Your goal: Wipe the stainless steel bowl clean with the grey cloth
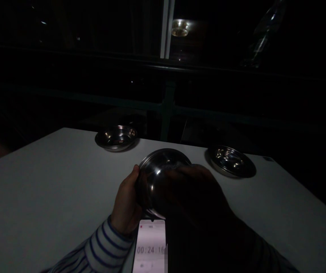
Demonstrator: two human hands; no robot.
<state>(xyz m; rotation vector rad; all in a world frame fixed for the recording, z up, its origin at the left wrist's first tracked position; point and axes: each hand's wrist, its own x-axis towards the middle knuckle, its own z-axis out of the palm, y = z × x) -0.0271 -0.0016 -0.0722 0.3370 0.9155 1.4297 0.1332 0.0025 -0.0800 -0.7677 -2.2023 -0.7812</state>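
shiny bowl (151, 185) held between two hands, one almost lost in shadow

the right hand (199, 189) is so dark that its fingers barely separate from one another; it lies over the right part of the bowl, partly bent, and whether it grips anything cannot be told. a greyish patch near its fingertips is too dim to name. the bowl's right side and lower right edge are hidden beneath this hand and its shadow.

the left hand (126, 204) is clearer: it curls around the bowl's left side, thumb up by the rim, its other fingers mostly out of sight.

the bowl is tilted, above the white table (52, 185) in the view and just beyond a lit phone (150, 239). the phone reads 00:24:16, its right side covered by darkness and its lower end cut off. two more metal bowls stand well apart near the far edge, one to the left (116, 148), one to the right (231, 167). a blurred shape at the left border is unreadable.
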